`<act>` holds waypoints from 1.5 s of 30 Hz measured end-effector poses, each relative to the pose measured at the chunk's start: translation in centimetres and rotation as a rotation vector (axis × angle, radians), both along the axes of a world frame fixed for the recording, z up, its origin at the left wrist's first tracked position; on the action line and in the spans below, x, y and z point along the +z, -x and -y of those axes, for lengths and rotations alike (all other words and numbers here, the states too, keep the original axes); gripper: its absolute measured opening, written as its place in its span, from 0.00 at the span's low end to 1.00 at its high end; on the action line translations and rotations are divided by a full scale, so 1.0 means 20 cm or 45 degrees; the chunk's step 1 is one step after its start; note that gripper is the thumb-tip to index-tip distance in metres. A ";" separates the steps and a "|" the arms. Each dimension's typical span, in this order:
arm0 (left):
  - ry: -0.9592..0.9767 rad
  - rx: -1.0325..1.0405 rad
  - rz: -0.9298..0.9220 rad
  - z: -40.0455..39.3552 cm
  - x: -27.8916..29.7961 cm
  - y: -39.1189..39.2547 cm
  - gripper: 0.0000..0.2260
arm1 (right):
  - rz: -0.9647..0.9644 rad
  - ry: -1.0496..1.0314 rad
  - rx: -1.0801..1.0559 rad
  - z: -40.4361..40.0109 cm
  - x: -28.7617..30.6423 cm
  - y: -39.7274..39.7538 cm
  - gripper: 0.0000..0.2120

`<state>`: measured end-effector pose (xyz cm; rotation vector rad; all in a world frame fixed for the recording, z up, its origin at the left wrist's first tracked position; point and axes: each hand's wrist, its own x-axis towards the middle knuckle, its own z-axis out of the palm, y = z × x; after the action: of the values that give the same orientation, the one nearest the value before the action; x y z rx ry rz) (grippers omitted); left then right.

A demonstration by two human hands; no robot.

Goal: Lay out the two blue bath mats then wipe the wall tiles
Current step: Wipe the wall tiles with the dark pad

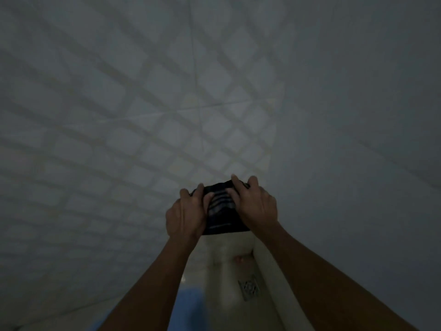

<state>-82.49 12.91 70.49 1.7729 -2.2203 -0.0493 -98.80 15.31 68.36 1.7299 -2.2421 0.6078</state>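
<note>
A dark cloth with pale stripes is held between both hands in front of the corner where two tiled walls meet. My left hand grips its left side with fingers curled over the top edge. On the right side, my right hand holds it, fingers over the top and thumb pressing the front. A blue bath mat lies on the floor below, partly hidden by my left forearm. Only one mat is in view.
The room is dim. A square metal floor drain sits in the pale floor near the right wall. A small reddish object lies on the floor above the drain.
</note>
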 end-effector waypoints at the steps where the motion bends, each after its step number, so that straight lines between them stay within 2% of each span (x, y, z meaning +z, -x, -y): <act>1: 0.047 0.007 -0.019 0.00 0.07 0.02 0.23 | 0.006 -0.010 0.023 0.01 0.08 0.03 0.20; 11: 0.502 0.078 -0.123 0.26 0.80 0.12 0.23 | -0.079 0.509 0.104 0.32 0.81 0.18 0.20; 13: 0.583 0.077 -0.131 0.35 0.93 0.13 0.23 | -0.110 0.605 0.104 0.41 0.94 0.19 0.22; 22: 0.846 0.056 -0.195 0.70 1.42 0.11 0.23 | -0.179 0.878 0.104 0.76 1.48 0.19 0.24; 36: 1.110 0.111 -0.311 1.07 1.96 0.14 0.23 | -0.244 1.117 0.113 1.15 2.06 0.21 0.20; 45: 1.166 0.201 -0.249 1.22 2.07 0.17 0.22 | -0.204 1.142 0.188 1.34 2.16 0.22 0.21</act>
<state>-85.86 -11.47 111.90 1.3180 -1.5472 0.6799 -103.22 -11.44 111.60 1.3811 -1.3746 1.2133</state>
